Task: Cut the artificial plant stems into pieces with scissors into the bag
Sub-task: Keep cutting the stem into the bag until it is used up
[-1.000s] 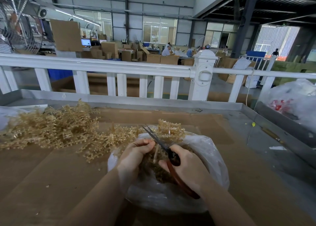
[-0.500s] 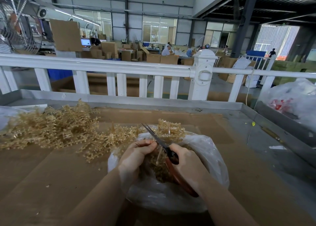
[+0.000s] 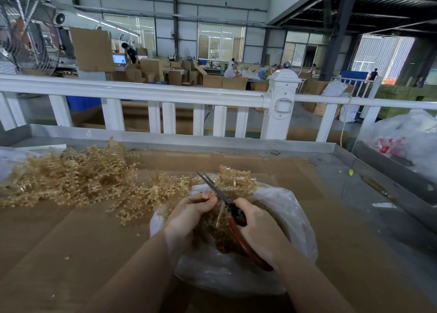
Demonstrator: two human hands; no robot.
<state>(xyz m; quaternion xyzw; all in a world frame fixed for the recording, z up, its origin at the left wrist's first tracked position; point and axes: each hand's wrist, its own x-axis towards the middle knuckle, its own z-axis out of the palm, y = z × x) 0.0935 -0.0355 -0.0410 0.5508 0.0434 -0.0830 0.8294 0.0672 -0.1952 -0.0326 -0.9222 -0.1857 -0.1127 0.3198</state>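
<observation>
On the left of the worktop (image 3: 59,241) lay your heap of uncut stems (image 3: 71,180), a tangle of pale gold plastic sprigs spreading toward the bag. They looked very light and springy, and the beaded side shoots seemed likely to hook into one another, so pulling one free would probably have dragged its neighbours along. Taking a sprig by its bare main stalk, not by the tips, looked the surer way.

Your left hand (image 3: 189,215) was over the mouth of the bag, fingers pinched together on a thin stalk (image 3: 219,214) right beside the blades. That grip close to the cut seemed sensible, since so slim and bendy a stalk would likely flex away from the edge if held far off.

The scissors (image 3: 227,204) crossed the bag with their blades slightly parted and pointing away from you. Whether the stalk sat between them, I could not tell.

Your right hand (image 3: 257,227) was clenched round the red handles. Beneath both hands sat the clear plastic bag (image 3: 293,218), soft and crumpled, holding a mound of cut pieces (image 3: 220,241). More sprigs (image 3: 236,178) rested against its far rim.
</observation>
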